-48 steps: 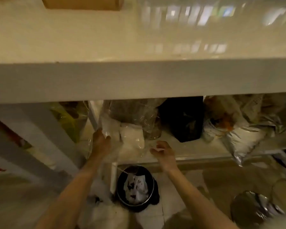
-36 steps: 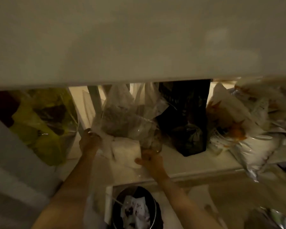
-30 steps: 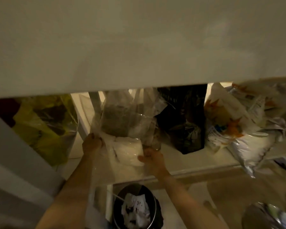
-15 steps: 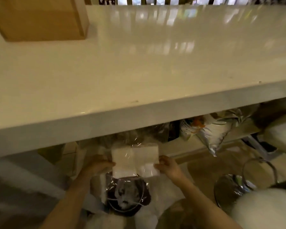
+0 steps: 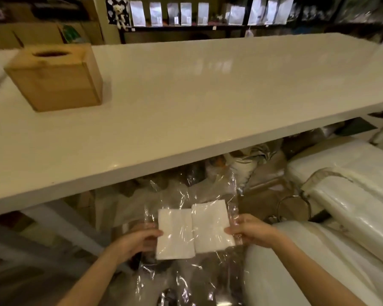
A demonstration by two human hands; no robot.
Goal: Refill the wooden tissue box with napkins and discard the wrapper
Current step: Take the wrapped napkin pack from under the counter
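Note:
Two stacks of white napkins (image 5: 194,229) lie side by side inside a clear plastic wrapper (image 5: 192,191), held below the front edge of the table. My left hand (image 5: 139,238) grips the pack's left side and my right hand (image 5: 249,230) grips its right side. The wooden tissue box (image 5: 58,82) stands on the white table (image 5: 208,91) at the far left, its oval top slot dark and showing no napkin.
White padded stools (image 5: 341,195) stand to my right, close to the table. Bags and packets fill the shelf (image 5: 248,164) under the tabletop. Shelves with white pouches (image 5: 186,12) line the back wall. Cardboard boxes (image 5: 31,34) stand at the back left.
I have pulled the napkin pack out from the under-table shelf and raised it in front of me. The view has lifted from the shelf and bin to the tabletop.

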